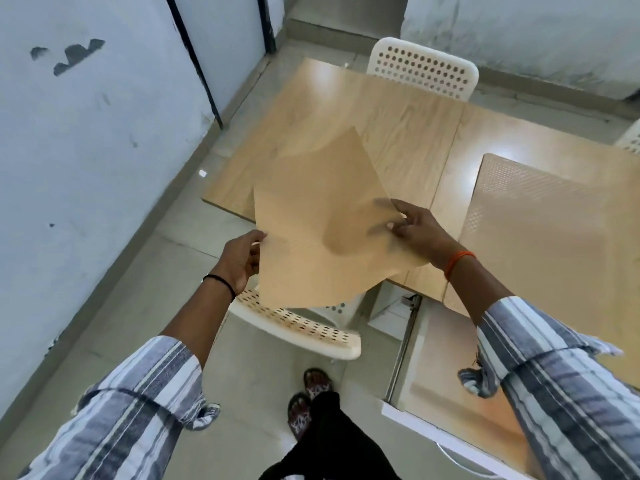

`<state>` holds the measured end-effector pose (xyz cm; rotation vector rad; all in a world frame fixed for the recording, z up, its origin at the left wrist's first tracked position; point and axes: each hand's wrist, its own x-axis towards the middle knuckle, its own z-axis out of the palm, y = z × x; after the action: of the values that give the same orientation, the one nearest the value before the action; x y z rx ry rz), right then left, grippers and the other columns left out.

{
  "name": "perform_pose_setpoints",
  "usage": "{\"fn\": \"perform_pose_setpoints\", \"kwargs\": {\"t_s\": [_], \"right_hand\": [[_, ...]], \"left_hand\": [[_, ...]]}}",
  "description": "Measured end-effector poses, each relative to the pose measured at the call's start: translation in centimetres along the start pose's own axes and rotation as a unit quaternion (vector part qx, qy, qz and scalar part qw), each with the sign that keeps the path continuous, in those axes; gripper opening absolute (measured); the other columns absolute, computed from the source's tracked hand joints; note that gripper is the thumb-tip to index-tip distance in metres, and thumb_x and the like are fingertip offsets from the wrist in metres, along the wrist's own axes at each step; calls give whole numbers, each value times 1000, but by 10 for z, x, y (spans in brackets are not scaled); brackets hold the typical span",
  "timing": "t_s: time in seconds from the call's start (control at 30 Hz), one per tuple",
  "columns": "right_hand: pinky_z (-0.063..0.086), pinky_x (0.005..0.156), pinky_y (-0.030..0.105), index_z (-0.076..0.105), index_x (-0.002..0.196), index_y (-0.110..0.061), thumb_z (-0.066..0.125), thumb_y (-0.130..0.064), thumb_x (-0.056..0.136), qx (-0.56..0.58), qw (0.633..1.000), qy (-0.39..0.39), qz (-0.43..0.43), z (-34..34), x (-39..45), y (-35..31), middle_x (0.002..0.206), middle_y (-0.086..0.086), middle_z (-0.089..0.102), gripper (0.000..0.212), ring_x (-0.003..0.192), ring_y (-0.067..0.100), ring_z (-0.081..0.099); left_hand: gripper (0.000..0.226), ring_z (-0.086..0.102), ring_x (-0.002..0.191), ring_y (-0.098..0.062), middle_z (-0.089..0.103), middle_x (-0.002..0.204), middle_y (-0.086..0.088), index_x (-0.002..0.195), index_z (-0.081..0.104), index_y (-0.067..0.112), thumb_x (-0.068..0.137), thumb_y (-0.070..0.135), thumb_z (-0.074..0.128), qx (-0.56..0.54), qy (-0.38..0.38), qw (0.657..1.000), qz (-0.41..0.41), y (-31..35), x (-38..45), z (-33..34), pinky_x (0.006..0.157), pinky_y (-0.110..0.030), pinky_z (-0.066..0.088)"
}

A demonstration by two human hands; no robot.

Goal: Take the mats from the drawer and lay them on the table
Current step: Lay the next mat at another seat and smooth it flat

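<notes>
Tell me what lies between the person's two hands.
In the head view, a tan mat spans the gap: the left hand grips its left edge and the right hand pinches its right edge, holding it above the table.

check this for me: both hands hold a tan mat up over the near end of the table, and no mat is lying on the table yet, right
Not quite. One mat already lies flat on the right side of the table, as the head view shows. The rest stands: the left hand and right hand hold a tan mat up over the table's near end.

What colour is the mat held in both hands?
Light tan, like the table; the mat shows in the head view.
</notes>
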<state>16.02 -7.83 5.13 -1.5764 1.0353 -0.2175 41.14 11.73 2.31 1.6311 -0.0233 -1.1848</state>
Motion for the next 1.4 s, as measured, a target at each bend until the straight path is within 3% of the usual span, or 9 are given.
{"fn": "perform_pose_setpoints", "kwargs": {"t_s": [0.2,0.33,0.53,0.6,0.7,0.8,0.93,1.13,1.4], "right_hand": [[52,80,32,51,140,-17,60,-16,96,-15,991,67,118,-3,51,-3,118,8,56,45,96,22,58],[53,85,44,43,145,-14,62,-31,95,153,950,183,200,3,67,9,140,9,50,57,115,29,54],[56,65,37,17,154,-19,64,-20,93,203,935,170,237,46,49,15,130,14,52,77,106,30,62],[57,75,44,14,154,-20,66,-15,91,214,888,266,307,89,32,35,138,14,50,82,116,33,59],[46,106,48,18,153,-14,69,-9,87,160,909,270,275,110,26,39,147,13,45,84,129,31,50],[40,111,38,21,153,-12,70,-8,85,79,921,287,253,116,36,32,151,13,34,84,134,31,44],[31,103,23,17,154,-11,62,0,88,-3,920,317,231,119,35,33,155,11,17,81,138,29,36],[24,104,15,29,149,-9,62,6,84,-35,916,355,182,124,39,38,153,10,19,74,139,26,34],[25,118,46,29,152,-22,71,-29,85,-332,914,227,50,169,29,39,164,9,10,79,148,33,18]], "left_hand": [[11,64,67,-24,64,83,-11,105,55,6,94,8,53,81,-4,994,-71,14,40,-2,46,-26,54],[8,60,69,-23,61,87,-14,90,53,9,94,3,52,17,41,994,-103,18,55,6,42,-27,54],[16,61,70,-24,60,81,-13,86,51,5,100,6,43,-123,48,981,-141,4,48,51,60,-37,59],[16,61,71,-25,60,82,-14,91,50,2,101,5,39,-28,-29,973,-228,-9,70,54,78,-41,55],[16,63,79,-30,61,86,-18,99,48,-2,102,5,34,-19,-74,968,-238,-13,59,60,91,-44,51],[25,64,107,-36,64,107,-22,98,53,-3,103,11,33,35,-137,961,-236,-5,62,62,90,-39,54],[33,72,84,-30,74,98,-16,103,65,-6,96,23,50,298,-158,932,-129,-6,75,46,75,-35,58],[40,70,63,-19,72,63,-2,67,74,9,86,39,55,581,-132,796,107,2,91,24,70,-36,59],[33,54,103,-26,58,111,-7,115,60,13,86,30,66,695,-89,602,384,2,102,13,82,-36,43]]}}
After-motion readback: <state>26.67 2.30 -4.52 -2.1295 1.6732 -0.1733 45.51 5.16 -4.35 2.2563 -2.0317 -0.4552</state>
